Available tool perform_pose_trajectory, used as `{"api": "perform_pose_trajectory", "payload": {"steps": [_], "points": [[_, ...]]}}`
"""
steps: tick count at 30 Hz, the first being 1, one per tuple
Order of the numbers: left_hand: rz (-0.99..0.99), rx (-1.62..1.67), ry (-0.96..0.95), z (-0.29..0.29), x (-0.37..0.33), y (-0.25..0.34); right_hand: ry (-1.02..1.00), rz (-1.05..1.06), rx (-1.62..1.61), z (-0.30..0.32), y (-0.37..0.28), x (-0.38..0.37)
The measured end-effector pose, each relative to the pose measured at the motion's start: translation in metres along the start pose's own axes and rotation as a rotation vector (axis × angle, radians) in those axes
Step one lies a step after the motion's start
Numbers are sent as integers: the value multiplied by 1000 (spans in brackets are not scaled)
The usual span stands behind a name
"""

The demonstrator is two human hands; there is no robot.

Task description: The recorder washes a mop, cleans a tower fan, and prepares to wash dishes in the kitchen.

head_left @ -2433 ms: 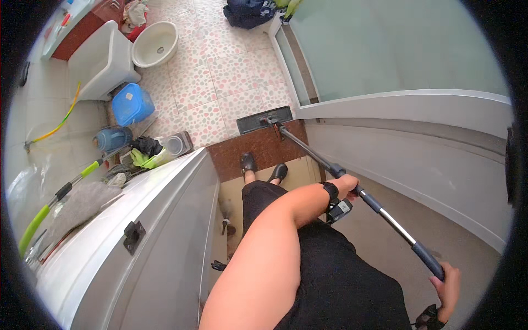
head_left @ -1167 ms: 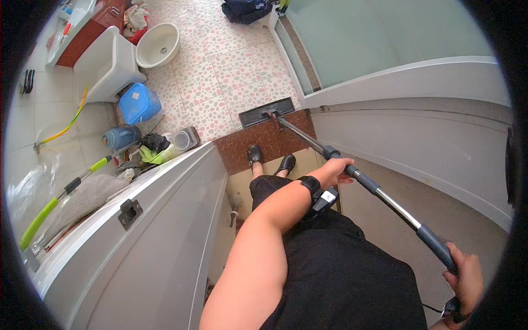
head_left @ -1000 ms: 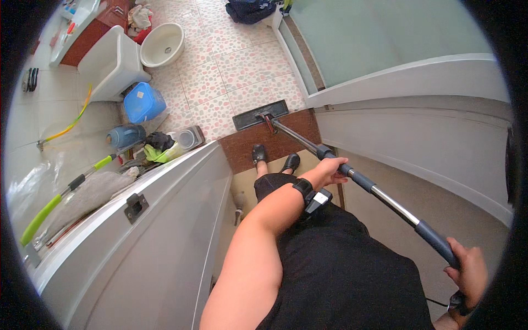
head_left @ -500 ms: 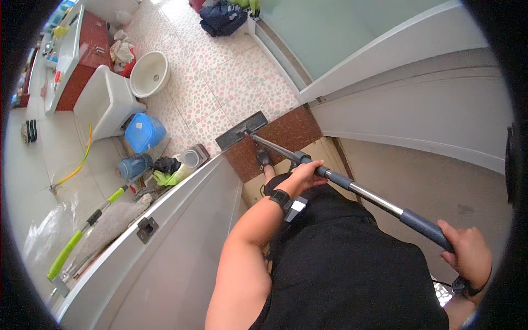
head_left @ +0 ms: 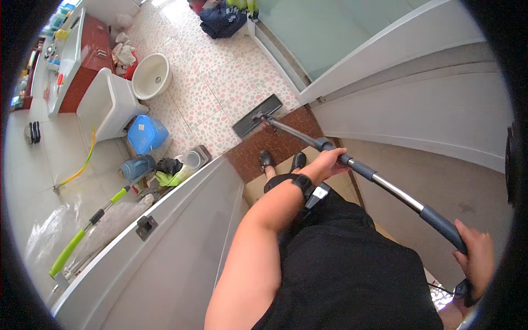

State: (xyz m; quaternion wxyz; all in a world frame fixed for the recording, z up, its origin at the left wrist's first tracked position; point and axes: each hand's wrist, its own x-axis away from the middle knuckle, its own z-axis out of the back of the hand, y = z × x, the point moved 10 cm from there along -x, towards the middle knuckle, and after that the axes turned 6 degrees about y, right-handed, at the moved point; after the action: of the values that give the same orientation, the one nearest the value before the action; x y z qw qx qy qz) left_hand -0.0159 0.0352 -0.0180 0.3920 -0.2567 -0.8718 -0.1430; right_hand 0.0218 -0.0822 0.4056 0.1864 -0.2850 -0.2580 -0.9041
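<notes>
Two hands of ours hold one flat mop (head_left: 397,191), its pole slanting from the lower right up toward the middle of our view. Our left hand (head_left: 329,164) grasps the pole partway along, near a dark collar (head_left: 323,144), with its fingers closed around the shaft. A black watch (head_left: 301,182) circles that wrist, and a small grey-and-black device (head_left: 317,193) sits just beside it. Our right hand (head_left: 477,250) has its fingers curled round the dark grip (head_left: 444,225) at the near end of the pole.

The mop's black rectangular head (head_left: 246,126) lies flat on the pebble-patterned tiles (head_left: 206,107), just beside the reddish-brown threshold (head_left: 247,158). We stand with our dark shoes (head_left: 267,159) side by side at the threshold's near edge.

To our left is a pale door (head_left: 181,253) with a metal latch plate (head_left: 146,227). Beyond it we see a pole with a bright green handle (head_left: 69,253), leaning at a slant, and a yellow-and-green hose (head_left: 82,171) against the wall. Farther up stand a grey-lidded container (head_left: 195,159), a blue jug (head_left: 132,169), a bucket with a blue lid (head_left: 144,133), a white tub (head_left: 104,104) and a round cream basin (head_left: 148,83). To our right is a frosted glass panel (head_left: 330,41) in a pale frame; dark clothing (head_left: 223,21) lies heaped near its far corner.
</notes>
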Motion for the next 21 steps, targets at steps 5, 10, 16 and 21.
{"api": "perform_pose_trajectory", "payload": {"steps": [5,10,16,21], "points": [[-7,-81,-51,-29,-52,6,84,5,-8,12,-6,-1],[44,-201,19,-25,-73,-4,44,-80,-17,-8,6,-17],[69,-184,3,-20,-78,-24,-53,-99,-58,-3,6,-16],[79,-145,17,-20,-55,-18,-97,-106,-11,10,10,-16]]}}
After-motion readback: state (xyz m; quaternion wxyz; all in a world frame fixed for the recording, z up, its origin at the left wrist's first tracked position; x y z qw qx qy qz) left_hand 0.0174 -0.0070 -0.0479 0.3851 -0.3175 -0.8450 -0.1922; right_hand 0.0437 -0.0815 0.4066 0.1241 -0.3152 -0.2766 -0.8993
